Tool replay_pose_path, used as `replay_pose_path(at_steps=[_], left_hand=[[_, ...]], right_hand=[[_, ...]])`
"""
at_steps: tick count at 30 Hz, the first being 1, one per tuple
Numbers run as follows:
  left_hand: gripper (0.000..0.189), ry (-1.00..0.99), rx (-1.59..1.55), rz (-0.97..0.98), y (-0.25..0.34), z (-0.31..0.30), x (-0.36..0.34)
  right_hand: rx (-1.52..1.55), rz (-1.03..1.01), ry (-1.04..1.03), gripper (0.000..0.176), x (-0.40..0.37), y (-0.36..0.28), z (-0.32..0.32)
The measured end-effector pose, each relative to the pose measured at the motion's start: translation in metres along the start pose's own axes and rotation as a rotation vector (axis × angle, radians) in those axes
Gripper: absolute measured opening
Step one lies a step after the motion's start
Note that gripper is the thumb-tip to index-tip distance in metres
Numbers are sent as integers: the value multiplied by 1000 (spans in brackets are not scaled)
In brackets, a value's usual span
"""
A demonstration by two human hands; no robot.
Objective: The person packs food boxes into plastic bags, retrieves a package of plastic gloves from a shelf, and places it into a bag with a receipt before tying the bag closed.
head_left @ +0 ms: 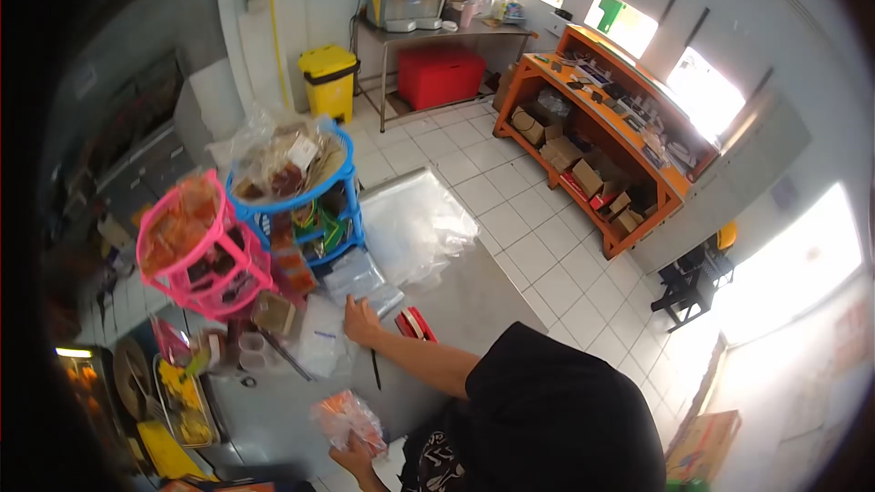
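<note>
My left hand (354, 457) grips a clear plastic bag with orange contents (348, 419) at the front edge of the steel table (474, 296). My right hand (362, 322) reaches across the table, fingers apart, right at the edge of a stack of smaller clear plastic bags (360, 278). Just left of that hand lies another clear plastic bag (321, 346). A red and white object (415, 323), shaped like a stapler or tape dispenser, sits beside my right forearm. Large clear plastic sheets or bags (415, 223) are spread farther back.
A pink basket rack (223, 260) and a blue basket rack (351, 210), both filled with packets, stand at the back left. A metal tray of yellow food (187, 401) lies at the left. Beyond are a yellow bin (328, 82), a red box (440, 76) and an orange shelf unit (597, 105).
</note>
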State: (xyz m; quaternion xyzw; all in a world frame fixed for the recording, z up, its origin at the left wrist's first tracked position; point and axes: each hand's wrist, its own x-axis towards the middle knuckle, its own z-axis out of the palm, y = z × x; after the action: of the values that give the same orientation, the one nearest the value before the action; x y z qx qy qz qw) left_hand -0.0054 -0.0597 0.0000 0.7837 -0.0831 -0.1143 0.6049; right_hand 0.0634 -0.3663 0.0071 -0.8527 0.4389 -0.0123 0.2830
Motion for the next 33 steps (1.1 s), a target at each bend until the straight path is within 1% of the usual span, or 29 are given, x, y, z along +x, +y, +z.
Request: replay_pose_path(at_steps=[2,3,5,6,8,9,10,11,12,13,14,15,16,17,18,19,20,21,22,23,25,26,28,29,31,32,33], left_hand=[[17,-43,39,17,5,1,6],[17,-57,43,36,1,2,8],[18,-66,103,-36,7,2,8],[20,-74,187,-102,11,-2,4],[20,-101,227,-109,3,-8,7],[21,-138,257,-115,-2,-7,10],[21,-143,266,-117,-5,-4,13],[21,-110,280,155,-9,-2,16],[21,-67,299,416,-20,-3,18],[20,-140,-12,211,13,12,22],[17,-286,-8,48,35,3,8],[19,-240,-387,-110,-114,-9,24],[25,-145,320,314,-25,-4,10],[26,-135,392,253,-38,-5,11],[18,-97,366,328,-14,1,5],[8,-135,419,404,-7,1,2],[3,-80,400,402,14,11,-1],[3,0,429,379,20,13,-6],[3,29,394,444,21,18,-6],[4,54,359,505,24,20,-8],[4,66,351,490,30,21,-10],[4,59,340,489,33,21,-12],[4,68,366,460,26,21,-14],[5,59,381,447,26,21,-15],[4,51,379,423,34,20,-18],[4,33,369,407,38,20,-21],[4,34,372,402,38,20,-25]], right_hand=[[254,123,58,53,3,-3,-3],[269,128,74,53,3,-1,-6],[352,130,101,52,1,0,-5],[357,129,95,52,-1,3,-4],[399,90,216,62,-3,6,-3],[406,92,213,62,-3,6,-2],[326,98,150,57,-6,7,-5],[247,106,79,53,-8,9,-4],[135,67,164,53,-8,10,0],[29,9,219,53,-7,8,11],[-34,-10,220,55,6,14,20],[6,-8,134,56,14,19,21],[-11,-37,121,55,20,27,31],[-54,-82,88,52,31,35,40],[-186,-143,-10,47,36,34,27],[-196,-177,130,42,20,25,8],[-329,-300,81,35,42,35,15],[-206,-378,47,29,48,33,18],[-94,-397,30,25,53,42,16],[-92,-416,14,25,52,44,13],[407,-261,-63,20,53,46,9],[405,-276,-80,20,51,48,2],[493,-284,88,28,48,49,-13],[495,-291,74,28,47,47,-24],[896,126,-205,46,49,46,-51],[893,129,-214,46,52,49,-63],[893,255,-363,53,56,52,-75]])
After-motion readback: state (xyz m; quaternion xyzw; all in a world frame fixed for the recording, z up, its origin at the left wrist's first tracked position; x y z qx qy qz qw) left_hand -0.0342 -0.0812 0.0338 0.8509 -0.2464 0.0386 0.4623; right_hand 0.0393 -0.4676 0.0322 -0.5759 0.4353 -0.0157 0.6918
